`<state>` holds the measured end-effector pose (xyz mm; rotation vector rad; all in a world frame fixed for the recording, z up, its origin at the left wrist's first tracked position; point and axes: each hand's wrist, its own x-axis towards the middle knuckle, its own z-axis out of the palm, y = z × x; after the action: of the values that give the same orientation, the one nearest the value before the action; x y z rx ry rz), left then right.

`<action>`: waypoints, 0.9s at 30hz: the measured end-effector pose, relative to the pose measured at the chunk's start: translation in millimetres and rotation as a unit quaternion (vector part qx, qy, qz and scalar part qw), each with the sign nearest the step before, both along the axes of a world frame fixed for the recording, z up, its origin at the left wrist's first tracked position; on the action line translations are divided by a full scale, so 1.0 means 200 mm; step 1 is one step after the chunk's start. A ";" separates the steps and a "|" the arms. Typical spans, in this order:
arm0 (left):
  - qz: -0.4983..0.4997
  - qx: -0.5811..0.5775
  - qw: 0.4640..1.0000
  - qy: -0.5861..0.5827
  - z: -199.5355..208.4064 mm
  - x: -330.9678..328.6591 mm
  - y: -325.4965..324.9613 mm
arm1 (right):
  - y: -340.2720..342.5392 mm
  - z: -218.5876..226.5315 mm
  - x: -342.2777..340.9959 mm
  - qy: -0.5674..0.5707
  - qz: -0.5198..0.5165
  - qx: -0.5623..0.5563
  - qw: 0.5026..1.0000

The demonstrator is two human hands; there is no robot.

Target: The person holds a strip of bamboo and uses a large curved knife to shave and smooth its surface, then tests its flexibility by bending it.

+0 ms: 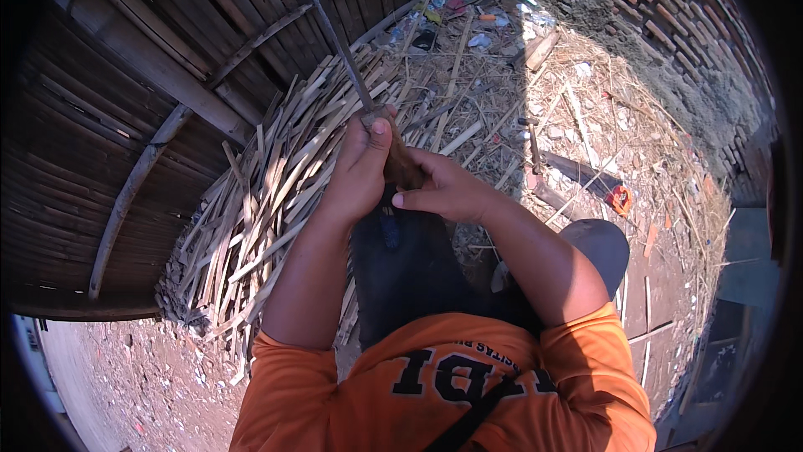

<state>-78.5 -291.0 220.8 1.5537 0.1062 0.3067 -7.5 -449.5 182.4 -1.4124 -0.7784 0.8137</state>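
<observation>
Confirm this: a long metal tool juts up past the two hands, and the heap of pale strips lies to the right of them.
Not right on one count: the heap of pale strips lies to the left of the left hand and right hand, as the head view shows. The long metal tool does jut up past them.

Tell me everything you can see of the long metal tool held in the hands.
The tool has a long, narrow, grey metal shaft and a thick brown handle that looks wooden. It slants away and leftward from the person, its far end reaching the picture's top edge. The left hand grips near the join; the right hand holds the lower handle, partly hiding it.
</observation>
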 end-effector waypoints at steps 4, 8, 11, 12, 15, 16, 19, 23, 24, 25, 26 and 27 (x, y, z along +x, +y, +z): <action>-0.066 0.045 0.997 -0.008 -0.13 0.18 0.07 | -0.12 0.02 0.12 -0.072 -0.183 -0.069 0.978; 0.207 0.037 0.965 0.158 -0.99 0.04 0.65 | -0.52 0.12 0.28 -0.102 -0.304 -0.104 0.941; 0.539 0.066 0.749 0.380 -1.61 -0.42 0.81 | -0.87 0.11 0.32 -0.101 -0.378 -0.145 0.909; 0.560 0.026 0.678 0.475 -1.66 -0.51 0.84 | -0.95 0.10 0.30 -0.084 -0.414 -0.128 0.897; 0.547 -0.140 0.656 0.500 -2.05 -0.82 1.09 | -1.17 0.05 0.27 -0.054 -0.473 -0.092 0.874; 0.530 -0.202 0.682 0.462 -2.13 -0.85 1.14 | -1.21 0.04 0.27 -0.048 -0.484 -0.081 0.870; 0.049 0.417 0.625 0.658 -1.91 -0.83 1.07 | -1.23 -0.02 0.20 -0.030 -0.519 -0.053 0.852; 0.095 0.413 0.587 0.690 -1.79 -0.79 1.01 | -1.29 -0.02 0.09 -0.014 -0.533 -0.026 0.845; 0.107 0.400 0.591 0.692 -1.79 -0.79 1.01 | -1.28 -0.01 0.07 -0.023 -0.535 -0.036 0.844; 0.115 0.395 0.593 0.692 -1.79 -0.79 1.01 | -1.28 -0.02 0.05 -0.021 -0.529 -0.029 0.848; 0.121 0.392 0.593 0.692 -1.79 -0.80 1.02 | -1.27 -0.03 0.03 -0.019 -0.523 -0.021 0.852; 0.124 0.392 0.592 0.693 -1.78 -0.79 1.02 | -1.28 -0.04 0.01 -0.016 -0.519 -0.013 0.854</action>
<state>-236.4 -86.2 -135.0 2.3102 1.6233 -0.8813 -5.5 -705.8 174.5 -1.5914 0.0545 -0.0543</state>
